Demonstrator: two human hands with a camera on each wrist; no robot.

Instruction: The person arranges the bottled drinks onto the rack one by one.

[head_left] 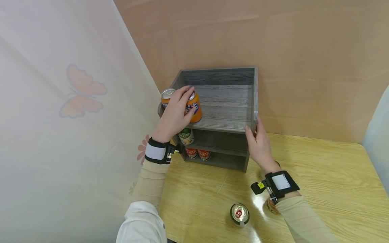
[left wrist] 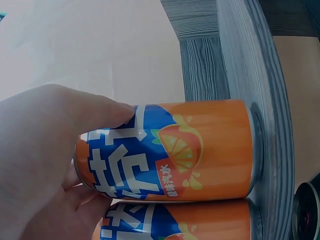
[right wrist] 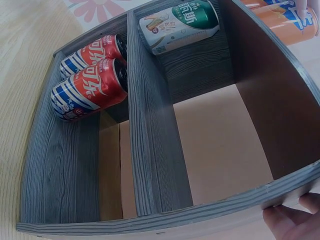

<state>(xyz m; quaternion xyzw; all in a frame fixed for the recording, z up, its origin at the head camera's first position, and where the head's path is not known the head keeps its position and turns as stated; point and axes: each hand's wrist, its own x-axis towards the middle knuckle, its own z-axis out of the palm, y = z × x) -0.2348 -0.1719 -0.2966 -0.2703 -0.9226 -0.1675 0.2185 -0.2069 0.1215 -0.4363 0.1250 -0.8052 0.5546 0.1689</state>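
Note:
My left hand (head_left: 174, 116) grips an orange soda can (head_left: 197, 109) near its top, thumb along the side. In the left wrist view the can's (left wrist: 215, 150) base is at the front board of the grey wooden shelf (head_left: 225, 98). Right beside it stands a second orange soda can (head_left: 168, 94), partly behind the hand. My right hand (head_left: 259, 146) holds the right side panel of the shelf by its front edge, thumb in front and fingers along the outer face.
A green-and-white can (right wrist: 180, 25) stands on the middle shelf at the left. Two red cola cans (right wrist: 92, 87) share the bottom shelf. On the wooden table (head_left: 200, 202) stands a can with a red tab (head_left: 239, 213); another can (head_left: 272, 206) is partly hidden by the right wrist.

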